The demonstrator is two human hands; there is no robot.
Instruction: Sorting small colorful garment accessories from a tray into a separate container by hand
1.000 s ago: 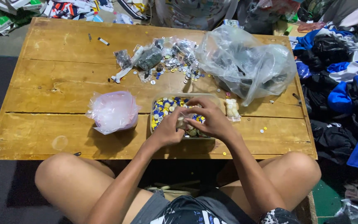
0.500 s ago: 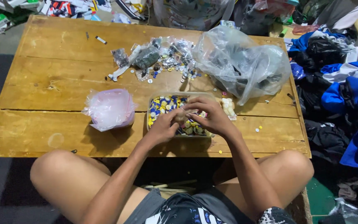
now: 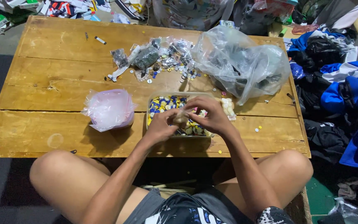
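Left hand and right hand together pinch a small pale packet over the button tray.

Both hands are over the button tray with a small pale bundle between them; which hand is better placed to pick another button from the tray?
Right, probably: the right hand arches over the tray, fingers partly free, while the left hand cradles the small pale bundle.

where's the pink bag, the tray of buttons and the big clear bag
pink plastic bag (image 3: 109, 108), head view, middle of its bulging side
tray of buttons (image 3: 165, 104), head view, buttons in its far left corner
big clear plastic bag (image 3: 245, 62), head view, its crumpled top
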